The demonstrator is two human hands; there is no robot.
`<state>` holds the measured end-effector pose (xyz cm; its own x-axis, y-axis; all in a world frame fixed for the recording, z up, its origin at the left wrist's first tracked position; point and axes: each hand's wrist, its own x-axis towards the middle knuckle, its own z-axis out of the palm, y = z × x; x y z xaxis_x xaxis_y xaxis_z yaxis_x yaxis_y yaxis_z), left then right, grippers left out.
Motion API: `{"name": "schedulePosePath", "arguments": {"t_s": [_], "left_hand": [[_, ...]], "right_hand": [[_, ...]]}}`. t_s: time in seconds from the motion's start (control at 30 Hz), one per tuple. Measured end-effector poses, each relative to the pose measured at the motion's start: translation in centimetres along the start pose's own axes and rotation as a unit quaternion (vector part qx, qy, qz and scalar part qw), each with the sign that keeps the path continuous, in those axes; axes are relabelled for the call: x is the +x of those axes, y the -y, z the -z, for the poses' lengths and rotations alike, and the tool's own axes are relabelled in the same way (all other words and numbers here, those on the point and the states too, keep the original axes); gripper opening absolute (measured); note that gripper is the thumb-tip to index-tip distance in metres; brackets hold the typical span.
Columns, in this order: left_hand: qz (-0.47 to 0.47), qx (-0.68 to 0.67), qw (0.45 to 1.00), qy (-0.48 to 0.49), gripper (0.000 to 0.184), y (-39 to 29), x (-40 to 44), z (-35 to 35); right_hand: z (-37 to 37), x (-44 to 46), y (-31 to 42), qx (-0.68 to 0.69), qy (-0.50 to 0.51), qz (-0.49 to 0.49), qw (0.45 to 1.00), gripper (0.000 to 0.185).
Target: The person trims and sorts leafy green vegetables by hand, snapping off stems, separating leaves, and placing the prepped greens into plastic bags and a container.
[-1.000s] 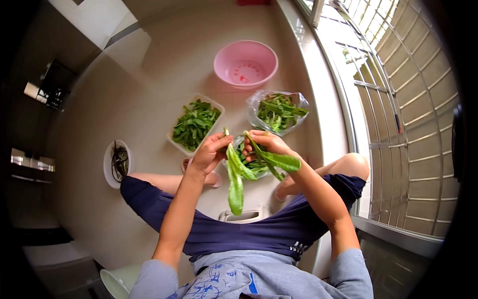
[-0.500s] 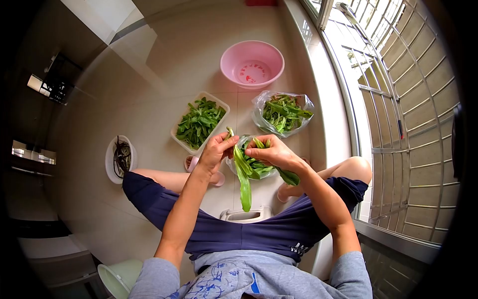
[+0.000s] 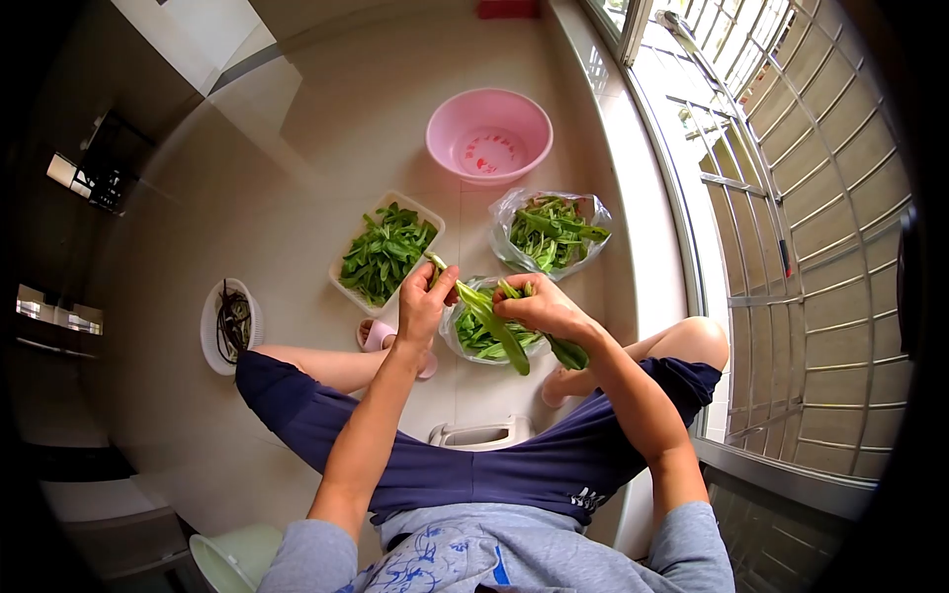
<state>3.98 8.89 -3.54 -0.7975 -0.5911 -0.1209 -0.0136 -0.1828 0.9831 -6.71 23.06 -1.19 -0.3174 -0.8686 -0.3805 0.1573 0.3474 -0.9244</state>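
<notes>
My left hand (image 3: 423,298) pinches the pale stem of a leafy green stalk (image 3: 494,326), whose long leaves hang toward the lower right. Closed around more green leaves (image 3: 566,353) is my right hand (image 3: 539,308), close beside the stalk. Below both hands, a plastic bag of greens (image 3: 479,341) rests on the floor between my feet. A white rectangular basket of leaves (image 3: 388,249) is just beyond my left hand. Another clear bag of greens (image 3: 550,233) lies beyond my right hand.
A pink basin (image 3: 489,133) stands farther ahead. At the left, a white oval basket (image 3: 210,331) holds dark stringy stems. A pale green bucket (image 3: 237,555) is at the lower left. The window ledge and metal bars (image 3: 771,247) run along the right.
My left hand has moved slightly left, and the stalk it holds has swung from hanging down to slanting rightward toward my right hand. More of the near bag shows.
</notes>
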Motion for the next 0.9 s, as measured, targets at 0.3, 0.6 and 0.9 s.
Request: {"name": "schedulePosePath", "arguments": {"t_s": [0.3, 0.6, 0.9], "left_hand": [[0.022, -0.107, 0.988, -0.105, 0.016, 2.1, 0.8, 0.7], [0.089, -0.199, 0.975, -0.050, 0.012, 2.4, 0.4, 1.9], [0.083, -0.180, 0.980, -0.019, 0.012, 2.1, 0.1, 1.4]], "right_hand": [[2.5, 0.2, 0.9, 0.041, -0.203, 0.121, 0.971, 0.005], [10.6, 5.0, -3.2, -0.250, -0.513, 0.162, 0.805, 0.011], [5.0, 4.1, -1.0, -0.152, -0.221, 0.161, 0.950, 0.025]]}}
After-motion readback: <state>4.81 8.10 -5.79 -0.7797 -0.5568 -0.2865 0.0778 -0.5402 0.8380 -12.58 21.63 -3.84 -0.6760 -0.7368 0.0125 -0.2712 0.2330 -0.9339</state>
